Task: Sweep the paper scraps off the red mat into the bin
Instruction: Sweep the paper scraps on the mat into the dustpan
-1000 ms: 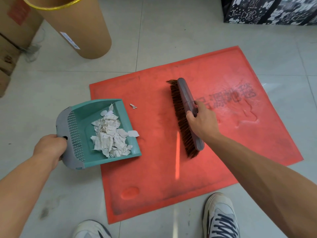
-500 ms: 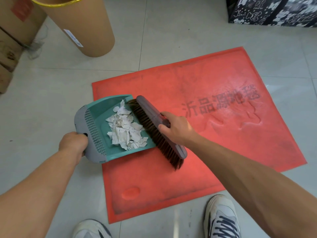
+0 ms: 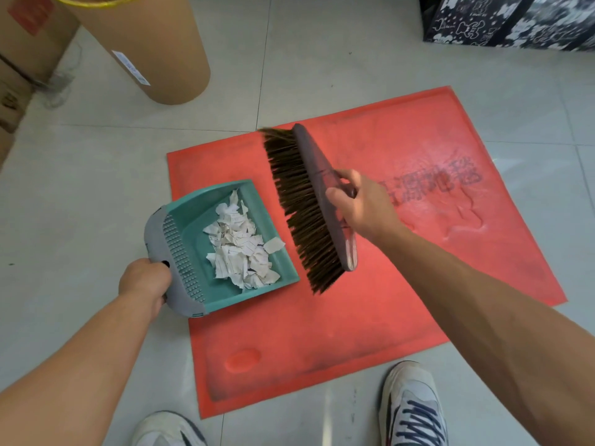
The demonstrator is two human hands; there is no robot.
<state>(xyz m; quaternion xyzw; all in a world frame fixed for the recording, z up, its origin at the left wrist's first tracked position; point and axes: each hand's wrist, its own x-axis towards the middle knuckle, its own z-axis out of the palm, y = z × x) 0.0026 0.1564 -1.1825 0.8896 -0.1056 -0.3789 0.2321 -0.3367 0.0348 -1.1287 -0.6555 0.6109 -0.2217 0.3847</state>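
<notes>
Both hands are busy: my left hand (image 3: pixel 143 281) is closed on the grey handle of the teal dustpan (image 3: pixel 225 249), and my right hand (image 3: pixel 359 204) is wrapped around the back of the brush (image 3: pixel 310 204), which hangs just beside the pan mouth, bristles toward it. The paper scraps (image 3: pixel 243 249) lie in a loose heap inside the pan; one piece sits at the front lip. I see no scraps on the red mat (image 3: pixel 386 300) itself. I judge the scraps very light and easy to blow or slide out, so the pan should stay level or tipped a little back, held by its handle. The bin (image 3: pixel 141 43), I think, is the tall brown cardboard cylinder far left on the floor. Between pan and bin is only bare tile. Cardboard boxes (image 3: pixel 22 59) stand just beside it, and my shoes (image 3: pixel 412 407) are near the mat edge.
</notes>
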